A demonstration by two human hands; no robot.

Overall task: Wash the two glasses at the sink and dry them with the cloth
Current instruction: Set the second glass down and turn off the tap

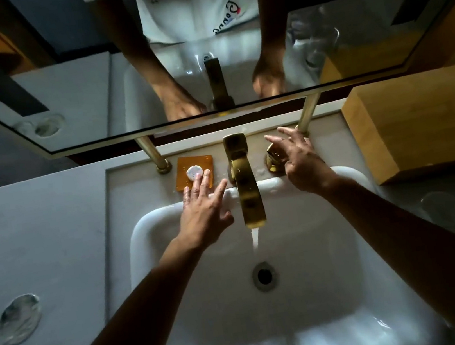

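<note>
Two clear drinking glasses (450, 207) sit on the grey desk (39, 244) right of the white sink (182, 312), fragile, slippery wet, best gripped round the wall; both hands, left hand (202, 208) and right hand (298, 158), spread, holding nothing.

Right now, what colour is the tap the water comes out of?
The tap is shiny gold, like brass. The head view shows it best, over the white sink.

A dim room, lit mostly off the glossy surfaces. A wide gold-framed wall mirror (66, 87) hangs on two brass posts (150, 154) above a pale grey stone countertop (38, 236). A light wooden box (419, 123) stands at its right end.
</note>
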